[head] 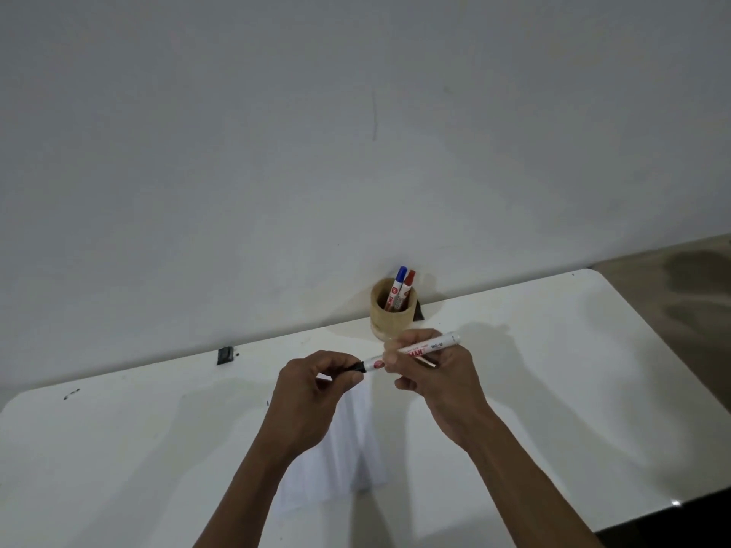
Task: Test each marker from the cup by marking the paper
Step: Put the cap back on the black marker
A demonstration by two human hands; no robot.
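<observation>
The right hand [431, 373] grips the black marker [411, 350] barrel horizontally, in front of the cup [391, 316] and above the paper [356, 448]. The left hand [312, 389] pinches its cap [358, 366], evidently to separate or refit it.

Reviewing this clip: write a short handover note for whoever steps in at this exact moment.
Right hand grips the barrel of the white marker, held above the table. Left hand pinches its black cap, which sits at the barrel's end. Blue marker and red marker stand in the cup by the wall. Paper lies under the hands; no marks visible. Left: mark the paper with all three.
</observation>
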